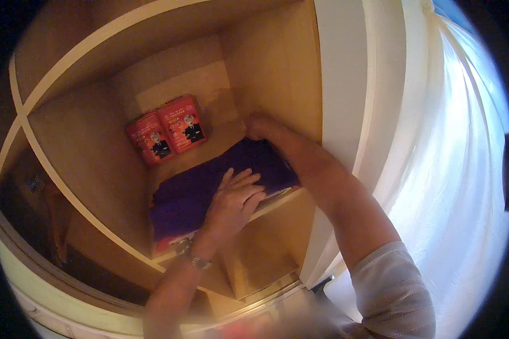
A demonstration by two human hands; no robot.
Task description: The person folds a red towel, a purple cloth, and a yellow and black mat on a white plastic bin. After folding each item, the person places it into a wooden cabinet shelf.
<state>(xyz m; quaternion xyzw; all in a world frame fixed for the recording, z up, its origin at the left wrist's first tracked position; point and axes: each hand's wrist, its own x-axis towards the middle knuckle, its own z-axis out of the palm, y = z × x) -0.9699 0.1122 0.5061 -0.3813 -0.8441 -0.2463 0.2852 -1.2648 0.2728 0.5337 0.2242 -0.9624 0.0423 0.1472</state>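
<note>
The folded purple cloth lies on the floor of a wooden cabinet compartment, along its front edge, with lighter layers showing beneath. The left hand rests on top of the cloth, fingers extended and loosely parted, gripping nothing visible. The right hand is at the rear right corner; its fingertips are hidden, so its grip cannot be determined. Progress, by judgement: placement inside the compartment appears complete; alignment of the right rear corner and front edge appears unfinished. Behind the cloth, 2 red boxes stand side by side. A white curtain hangs outside, right.
</note>
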